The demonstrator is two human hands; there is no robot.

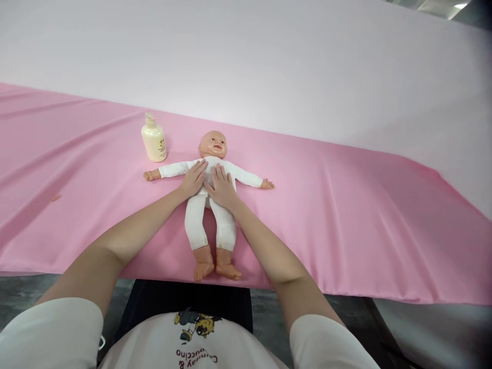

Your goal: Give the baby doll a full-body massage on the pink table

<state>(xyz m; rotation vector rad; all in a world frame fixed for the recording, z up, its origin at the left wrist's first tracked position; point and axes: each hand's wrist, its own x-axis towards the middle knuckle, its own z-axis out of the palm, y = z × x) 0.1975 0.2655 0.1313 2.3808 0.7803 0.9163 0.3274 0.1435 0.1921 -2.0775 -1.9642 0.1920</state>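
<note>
A baby doll (pixel 196 218) with a white cloth body lies on its back, arms spread wide and feet toward me. My left hand (pixel 193 179) rests flat on one side of its chest, fingers stretched toward the neck. Beside it, my right hand (pixel 222 187) lies flat on the chest and belly with the fingers slightly apart. Neither hand grips anything; the palms are hidden against the doll. Up and to the left of the doll stands a cream pump bottle (pixel 154 141), apart from both hands.
A pink cloth (pixel 292 220) with folds covers the table, its front edge just below the doll's feet. A small orange-brown mark (pixel 56 198) shows on the cloth at the left. Behind the table rises a white wall or panel (pixel 269 66).
</note>
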